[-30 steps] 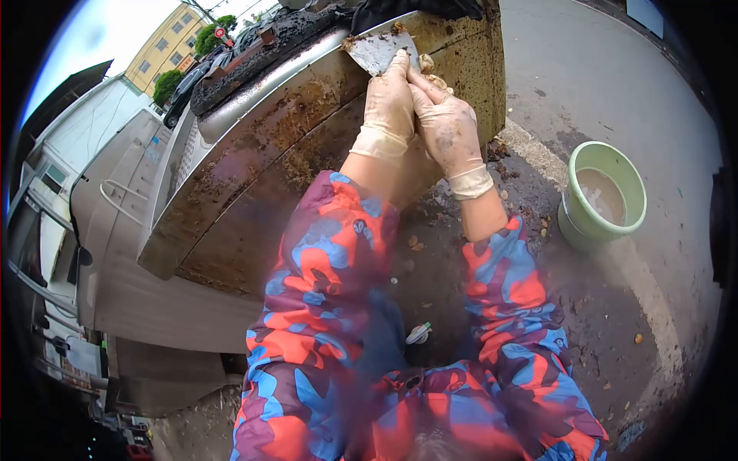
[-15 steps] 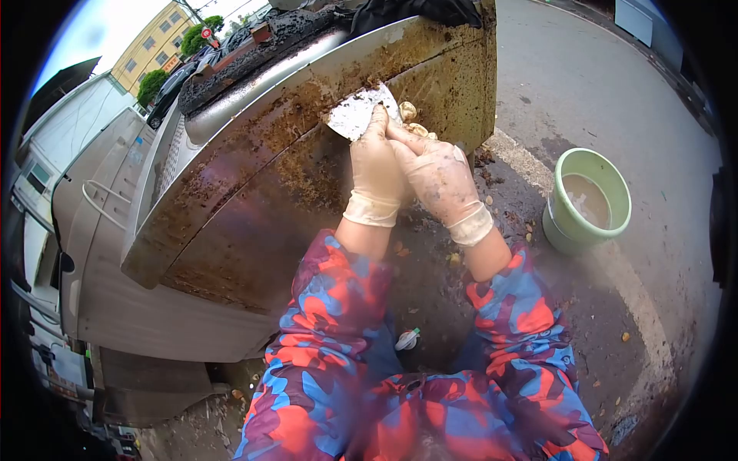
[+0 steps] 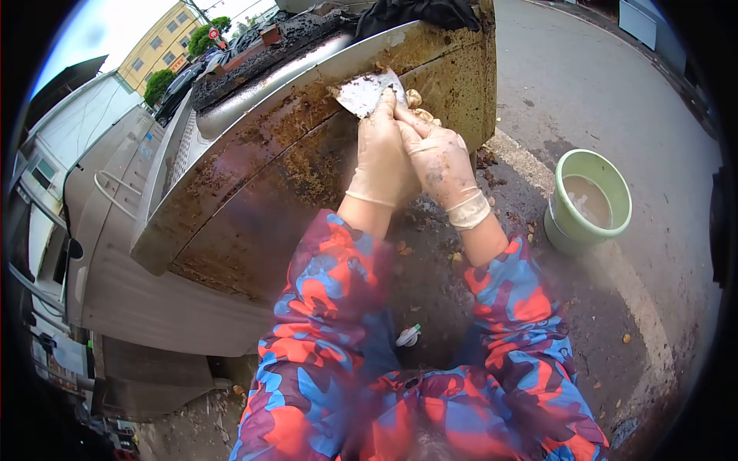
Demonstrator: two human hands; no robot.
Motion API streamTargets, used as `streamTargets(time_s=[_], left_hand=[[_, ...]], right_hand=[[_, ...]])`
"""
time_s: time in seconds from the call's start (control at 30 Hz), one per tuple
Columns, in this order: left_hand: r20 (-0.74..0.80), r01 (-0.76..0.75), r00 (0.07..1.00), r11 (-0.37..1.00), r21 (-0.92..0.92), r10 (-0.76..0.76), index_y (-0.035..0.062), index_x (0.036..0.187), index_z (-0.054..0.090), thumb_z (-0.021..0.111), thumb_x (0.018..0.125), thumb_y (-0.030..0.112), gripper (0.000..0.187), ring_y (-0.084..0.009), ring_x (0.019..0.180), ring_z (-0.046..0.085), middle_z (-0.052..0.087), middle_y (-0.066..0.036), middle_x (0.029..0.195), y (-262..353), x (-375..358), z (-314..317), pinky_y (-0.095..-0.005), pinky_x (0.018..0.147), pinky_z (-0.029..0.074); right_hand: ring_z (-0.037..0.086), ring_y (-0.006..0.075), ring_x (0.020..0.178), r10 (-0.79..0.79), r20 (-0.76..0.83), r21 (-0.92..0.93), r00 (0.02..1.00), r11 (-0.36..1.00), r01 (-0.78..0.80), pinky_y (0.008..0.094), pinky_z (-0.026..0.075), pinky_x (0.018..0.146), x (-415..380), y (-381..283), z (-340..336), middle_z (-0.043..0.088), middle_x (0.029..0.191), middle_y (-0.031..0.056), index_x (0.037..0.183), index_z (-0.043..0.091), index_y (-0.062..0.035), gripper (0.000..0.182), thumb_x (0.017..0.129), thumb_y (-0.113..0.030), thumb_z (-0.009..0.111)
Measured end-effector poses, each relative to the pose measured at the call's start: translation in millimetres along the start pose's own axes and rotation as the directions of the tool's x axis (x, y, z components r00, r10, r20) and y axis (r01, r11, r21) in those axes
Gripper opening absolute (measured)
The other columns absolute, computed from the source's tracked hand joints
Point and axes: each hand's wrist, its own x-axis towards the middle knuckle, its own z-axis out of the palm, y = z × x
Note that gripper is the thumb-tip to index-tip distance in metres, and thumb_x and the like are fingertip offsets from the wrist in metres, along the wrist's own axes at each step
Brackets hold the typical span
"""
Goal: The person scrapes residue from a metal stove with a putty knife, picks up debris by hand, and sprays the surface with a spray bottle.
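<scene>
Both my hands wear pale, stained gloves. Fingers of my left hand wrap round a scraper, its thumb pressed on the broad metal blade. My right hand overlaps the left one and grips the same tool; the handle is mostly hidden in the gloves. The blade lies against the upper part of a metal panel crusted with brown grease. Dark scraped residue clings to the blade's edge.
A green bucket of cloudy water stands on the pavement to the right. Blackened grime and a dark cloth lie on top of the metal unit. Debris litters the ground below, with a small white and green item.
The scraper and both hands have shifted slightly up and to the right along the panel. The view has also turned a little. Both hands keep their grip.
</scene>
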Motion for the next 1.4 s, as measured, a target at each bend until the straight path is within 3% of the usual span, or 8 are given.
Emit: streamTargets(time_s=[0.07,0.17,0.23,0.53,0.7,0.8,0.93,1.4], left_hand=[[0.005,0.16,0.987,0.963,-0.217,-0.163,-0.0029,0.09,0.057,0.048,0.091,0.027,0.031,-0.0221,0.063,0.058,0.059,-0.013,0.075,-3.4,-9.0,-17.3,-0.0339,0.059,0.05],[-0.109,0.126,0.985,0.991,-0.051,-0.131,-0.0026,0.09,0.057,0.05,0.09,0.026,0.029,-0.0214,0.063,0.058,0.059,-0.012,0.075,-10.1,-6.8,-33.8,-0.033,0.058,0.05],[-0.148,0.106,0.983,0.994,-0.015,-0.107,-0.0025,0.089,0.057,0.051,0.09,0.025,0.028,-0.0217,0.062,0.058,0.059,-0.012,0.075,-7.6,-5.6,-28.4,-0.0329,0.058,0.05],[-0.134,0.112,0.983,0.99,-0.083,-0.122,-0.0028,0.085,0.058,0.052,0.09,0.021,0.025,-0.023,0.059,0.057,0.06,-0.013,0.074,-16.3,18.6,-18.9,-0.0345,0.055,0.05],[-0.152,0.072,0.987,0.99,0.12,-0.053,-0.0057,0.087,0.058,0.05,0.09,0.019,0.026,-0.0241,0.057,0.057,0.06,-0.014,0.075,-8.5,45.1,23.8,-0.0356,0.053,0.049],[-0.067,0.122,0.991,0.991,0.059,-0.118,-0.0058,0.087,0.058,0.05,0.09,0.021,0.028,-0.0243,0.057,0.057,0.06,-0.014,0.074,-24.5,59.4,14.7,-0.0344,0.054,0.049],[-0.066,0.086,0.995,0.992,0.092,-0.08,-0.0051,0.088,0.059,0.047,0.091,0.026,0.033,-0.0236,0.058,0.057,0.059,-0.014,0.07,-14.2,19.6,-4.7,-0.0339,0.055,0.05],[-0.178,0.125,0.98,0.976,0.179,-0.093,-0.0043,0.085,0.058,0.052,0.088,0.02,0.025,-0.0223,0.061,0.059,0.061,-0.014,0.076,-18.2,36.4,15.0,-0.0327,0.056,0.049]], right_hand=[[0.06,0.0327,0.079,0.002,0.121,-0.204,0.993,0.979,0.023,0.0401,0.048,0.07,-14.9,-4.5,5.4,0.064,0.09,0.0134,0.115,0.058,-0.0256,0.031,0.089,-0.036,0.044],[0.06,0.033,0.078,0.157,0.142,-0.141,0.977,0.98,-0.137,0.0399,0.048,0.07,-21.5,-16.5,7.0,0.063,0.088,0.014,0.115,0.058,-0.0236,0.031,0.089,-0.034,0.044],[0.06,0.0326,0.078,-0.079,0.082,-0.185,0.994,0.978,0.093,0.0396,0.049,0.069,-20.3,-1.3,14.7,0.063,0.089,0.0139,0.115,0.058,-0.0213,0.031,0.089,-0.031,0.045],[0.061,0.0306,0.074,-0.242,0.017,-0.329,0.97,0.915,0.234,0.0374,0.05,0.066,-12.4,25.2,21.5,0.064,0.09,0.0136,0.11,0.061,-0.0124,0.027,0.09,-0.022,0.046],[0.061,0.0267,0.093,-0.075,-0.167,0.018,0.983,0.997,0.08,0.031,0.048,0.078,18.0,40.6,11.0,0.063,0.103,0.0121,0.111,0.061,-0.0071,0.029,0.092,-0.023,0.046],[0.061,0.0266,0.093,-0.17,-0.26,-0.042,0.95,0.985,0.165,0.0312,0.048,0.078,18.3,45.4,9.7,0.063,0.104,0.0115,0.11,0.061,-0.0062,0.029,0.092,-0.023,0.046],[0.061,0.0314,0.084,0.11,-0.054,0.037,0.993,0.993,-0.108,0.0366,0.049,0.071,-4.4,17.9,13.2,0.063,0.096,0.0127,0.111,0.061,-0.0153,0.029,0.091,-0.029,0.045],[0.06,0.03,0.079,-0.205,-0.159,-0.139,0.966,0.973,0.184,0.037,0.048,0.071,8.6,55.7,18.4,0.063,0.093,0.0128,0.109,0.06,-0.0079,0.027,0.09,-0.017,0.045]])
